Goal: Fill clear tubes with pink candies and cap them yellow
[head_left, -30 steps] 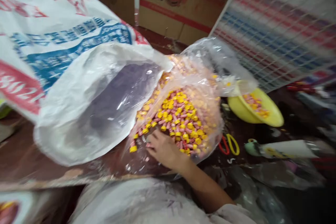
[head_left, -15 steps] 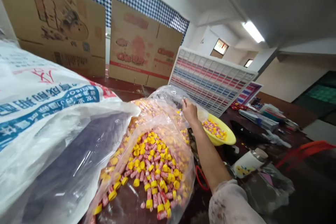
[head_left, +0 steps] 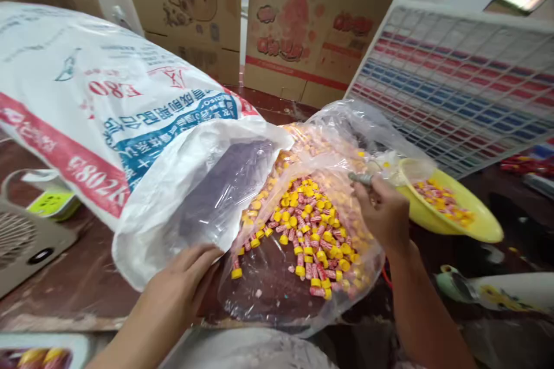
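Observation:
A clear plastic bag (head_left: 277, 305) lies open on the dark red table, with many small pink tubes with yellow caps (head_left: 309, 225) spilling inside it. My left hand (head_left: 190, 271) is at the bag's near left side, its fingers closed on the rim of a white woven sack (head_left: 142, 230). Over the bag's right side, my right hand (head_left: 383, 213) is closed, a small grey-green piece (head_left: 360, 178) between thumb and fingers; its kind I cannot make out. Right of that hand, a yellow bowl (head_left: 480, 225) holds more capped tubes.
A white wire rack (head_left: 454, 86) leans at the back right. Cardboard boxes (head_left: 294, 29) stand behind the table. A beige fan (head_left: 26, 242) is at the left, a flowered white bottle (head_left: 511, 293) at the right, and a white tray (head_left: 82, 346) at the lower left.
The view has swung left and down. My left hand has come into view at the sack's rim. My right hand has come back from the bag's far side to its near right side.

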Motion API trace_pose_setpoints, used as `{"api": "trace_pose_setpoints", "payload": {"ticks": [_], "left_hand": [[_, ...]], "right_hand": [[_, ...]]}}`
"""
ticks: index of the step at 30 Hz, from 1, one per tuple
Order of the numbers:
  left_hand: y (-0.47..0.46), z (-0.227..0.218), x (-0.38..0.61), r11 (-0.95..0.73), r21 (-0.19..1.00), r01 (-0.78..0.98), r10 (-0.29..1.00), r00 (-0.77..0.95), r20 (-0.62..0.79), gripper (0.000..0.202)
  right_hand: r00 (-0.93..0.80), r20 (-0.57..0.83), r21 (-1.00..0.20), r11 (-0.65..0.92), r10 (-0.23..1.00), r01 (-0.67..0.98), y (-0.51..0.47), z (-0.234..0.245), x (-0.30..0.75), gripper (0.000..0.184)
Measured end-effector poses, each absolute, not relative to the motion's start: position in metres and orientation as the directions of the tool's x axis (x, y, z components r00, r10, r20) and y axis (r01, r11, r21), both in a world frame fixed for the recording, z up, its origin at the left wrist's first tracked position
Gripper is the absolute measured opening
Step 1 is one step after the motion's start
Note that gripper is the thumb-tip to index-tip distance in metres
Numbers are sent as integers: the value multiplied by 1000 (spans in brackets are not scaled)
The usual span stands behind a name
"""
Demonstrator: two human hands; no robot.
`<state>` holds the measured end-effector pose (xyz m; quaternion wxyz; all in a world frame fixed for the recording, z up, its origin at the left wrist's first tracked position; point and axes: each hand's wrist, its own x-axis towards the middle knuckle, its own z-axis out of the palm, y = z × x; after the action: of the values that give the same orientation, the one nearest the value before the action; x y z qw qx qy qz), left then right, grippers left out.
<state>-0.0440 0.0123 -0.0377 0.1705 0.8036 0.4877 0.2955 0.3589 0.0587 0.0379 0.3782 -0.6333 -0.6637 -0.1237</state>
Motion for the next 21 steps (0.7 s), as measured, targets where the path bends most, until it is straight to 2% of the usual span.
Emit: {"api": "trace_pose_setpoints", "payload": {"ticks": [1, 3, 5, 8, 11, 16, 18, 21], "left_hand": [[21, -40, -44, -454, 508, 731, 890, 359, 279, 26], [43, -39, -39, -383, 305, 872, 922, 342, 180, 35], [62, -32, -31, -288, 120, 950, 957, 283, 59, 39], [77, -22, -16, -225, 48, 973, 972, 227, -56, 38], [80, -20, -2, -217, 46, 975, 972, 220, -86, 33], [76, -32, 0, -247, 85, 965, 963, 254, -87, 33], [68, -34, -10, -281, 193, 940, 958, 288, -5, 36], [47, -32, -27, -315, 445, 838, 948, 303, 101, 40]], "right_hand": [[-5, 643, -285, 246, 766, 926, 47, 31, 345, 26], [-158, 568, -250, 352, 808, 902, 27, 15, 320, 25], [-229, 485, -257, 389, 844, 885, 15, -3, 304, 25], [-224, 389, -310, 357, 893, 881, 8, -28, 293, 27], [-199, 359, -313, 319, 912, 895, 8, -42, 285, 24], [-188, 402, -174, 276, 896, 945, 24, -49, 270, 8], [-205, 404, -114, 271, 892, 956, 34, -51, 267, 11], [-223, 367, -76, 268, 903, 960, 47, -55, 268, 20]]}}
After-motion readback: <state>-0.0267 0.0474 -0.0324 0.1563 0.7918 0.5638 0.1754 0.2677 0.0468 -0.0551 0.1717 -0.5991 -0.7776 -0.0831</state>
